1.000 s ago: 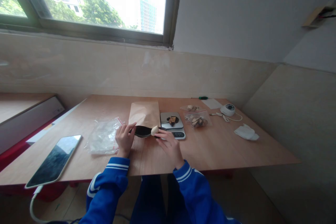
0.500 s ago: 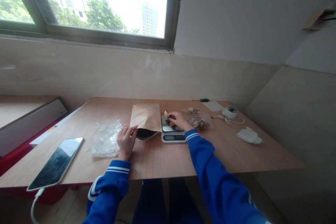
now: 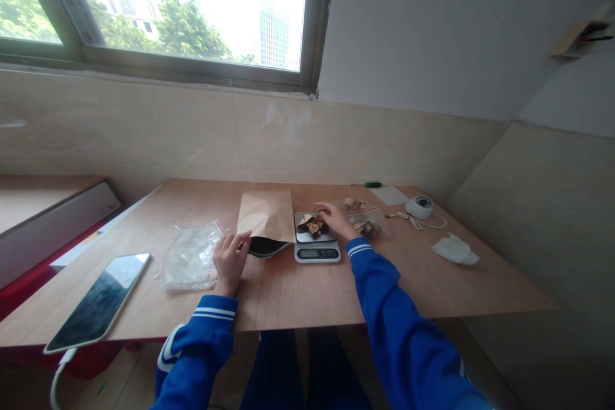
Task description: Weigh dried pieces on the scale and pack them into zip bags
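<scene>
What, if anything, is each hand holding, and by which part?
The left hand holds the kraft paper bag by the left side of its open mouth. Nothing shows held in the right hand over the digital scale.

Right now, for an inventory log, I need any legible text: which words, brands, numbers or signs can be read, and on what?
None can be read.
Digital scale: markings around the display and buttons are too small and blurred.
Kraft paper pouch: no lettering discernible.
Smartphone: no legible text.

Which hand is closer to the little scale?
Right: the right hand is at the far right part of the scale; the left hand is off to its left, pinching the mouth of the paper bag.
</scene>
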A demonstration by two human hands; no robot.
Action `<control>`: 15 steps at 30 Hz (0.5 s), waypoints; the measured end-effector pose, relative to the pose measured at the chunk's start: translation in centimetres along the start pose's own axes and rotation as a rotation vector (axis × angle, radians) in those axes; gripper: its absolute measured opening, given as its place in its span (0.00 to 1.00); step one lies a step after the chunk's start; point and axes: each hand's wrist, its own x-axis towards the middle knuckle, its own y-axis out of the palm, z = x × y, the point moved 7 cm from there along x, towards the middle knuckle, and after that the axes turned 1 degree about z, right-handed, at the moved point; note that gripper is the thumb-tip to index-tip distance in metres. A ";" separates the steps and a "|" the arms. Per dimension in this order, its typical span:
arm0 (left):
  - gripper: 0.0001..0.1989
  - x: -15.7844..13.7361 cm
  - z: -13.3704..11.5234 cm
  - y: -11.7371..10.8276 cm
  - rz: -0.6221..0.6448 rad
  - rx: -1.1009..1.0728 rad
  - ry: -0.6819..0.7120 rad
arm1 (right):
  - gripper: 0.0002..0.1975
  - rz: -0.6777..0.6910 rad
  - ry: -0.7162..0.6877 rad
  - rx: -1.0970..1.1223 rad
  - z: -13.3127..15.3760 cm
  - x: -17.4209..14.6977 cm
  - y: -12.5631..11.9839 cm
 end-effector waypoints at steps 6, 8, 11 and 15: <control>0.07 0.0 0.1 0.1 0.014 0.004 -0.018 | 0.17 -0.122 0.038 0.022 -1.7 -0.7 -1.1; 0.07 0.0 0.2 0.2 0.017 0.013 -0.027 | 0.16 -0.100 0.053 0.027 -2.1 -0.9 -0.7; 0.08 0.0 0.2 0.2 0.021 0.014 -0.031 | 0.15 -0.071 0.073 0.035 -2.6 -1.1 0.0; 0.07 0.0 0.2 0.2 0.026 -0.001 -0.031 | 0.17 -0.054 0.079 0.047 -3.0 -1.3 0.3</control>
